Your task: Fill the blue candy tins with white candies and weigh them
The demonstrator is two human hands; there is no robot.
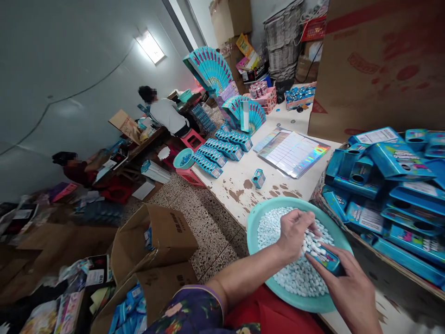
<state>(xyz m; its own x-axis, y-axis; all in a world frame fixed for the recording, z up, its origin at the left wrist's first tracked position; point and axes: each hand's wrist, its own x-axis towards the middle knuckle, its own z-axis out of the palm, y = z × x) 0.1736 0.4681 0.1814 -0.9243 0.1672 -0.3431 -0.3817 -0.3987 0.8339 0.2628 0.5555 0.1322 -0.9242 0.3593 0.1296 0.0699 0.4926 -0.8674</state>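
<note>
Over a turquoise basin (344, 236), both of my hands are close together. My right hand (351, 280) grips a small blue tin (328, 260), thumb on one side and fingers on the other. My left hand (294, 229) is cupped with curled fingers around white candies (310, 242), at the tin's near end, where several candies lie against it. Many more loose white candies (295, 278) fill the basin below. The tin's opening is hidden by candies and fingers.
At right a carton (323, 197) is heaped with blue tins (399, 160). One tin (258, 178) stands on the white table (229, 195), beyond it rows of tins (222, 150) and shiny sheets (294, 150). Open cardboard boxes (156, 236) sit left. Two people work at benches behind.
</note>
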